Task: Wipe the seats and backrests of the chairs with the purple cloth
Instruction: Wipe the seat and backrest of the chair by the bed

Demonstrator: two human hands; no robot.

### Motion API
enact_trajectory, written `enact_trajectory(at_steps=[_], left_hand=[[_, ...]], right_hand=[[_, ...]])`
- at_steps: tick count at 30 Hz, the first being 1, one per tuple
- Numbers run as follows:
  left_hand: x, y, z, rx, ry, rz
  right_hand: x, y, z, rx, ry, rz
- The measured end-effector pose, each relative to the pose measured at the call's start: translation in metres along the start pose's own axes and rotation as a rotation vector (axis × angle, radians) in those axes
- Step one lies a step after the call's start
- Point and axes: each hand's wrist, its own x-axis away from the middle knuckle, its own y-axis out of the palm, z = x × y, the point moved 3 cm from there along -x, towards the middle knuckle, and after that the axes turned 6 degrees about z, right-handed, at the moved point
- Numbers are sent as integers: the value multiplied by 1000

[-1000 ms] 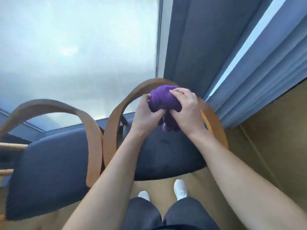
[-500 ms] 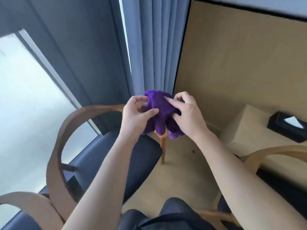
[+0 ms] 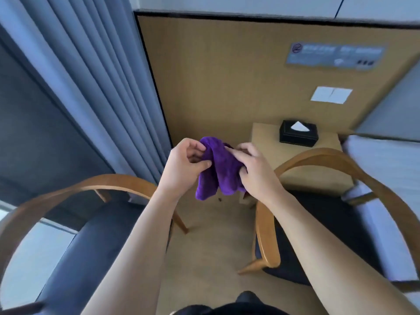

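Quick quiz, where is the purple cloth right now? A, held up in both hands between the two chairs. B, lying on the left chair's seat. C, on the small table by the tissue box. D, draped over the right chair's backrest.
A: the left hand and right hand both grip the purple cloth, which hangs over the floor between the left chair and right chair, touching neither.

Left hand (image 3: pixel 184 167), right hand (image 3: pixel 256 175), both with grip on purple cloth (image 3: pixel 221 172)
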Motion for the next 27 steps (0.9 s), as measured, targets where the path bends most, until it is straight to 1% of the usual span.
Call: enact_trajectory(at_steps=[2, 6, 9, 13, 16, 18, 20, 22, 25, 27], left_hand=[[-4, 27, 12, -105, 56, -13], [-11, 73, 35, -240, 172, 44], [-10, 105, 48, -264, 262, 66], [-9, 141, 59, -255, 298, 70], [-3, 171, 69, -231, 321, -3], [5, 190, 77, -225, 356, -70], [13, 206, 82, -203, 380, -147], [21, 219, 87, -165, 390, -217], [31, 231, 93, -121, 428, -315], [34, 237, 95, -112, 438, -344]], right_hand=[[8, -24, 18, 0, 39, 6], [27, -60, 47, 2, 58, 0], [48, -81, 70, -7, 82, -31], [70, -111, 94, -58, 139, -36], [84, -130, 101, -153, 181, -23], [92, -138, 109, -217, 242, 14], [97, -142, 117, -260, 326, 113], [99, -142, 125, -251, 398, 213], [103, -140, 129, -196, 452, 291], [107, -141, 130, -205, 472, 363]])
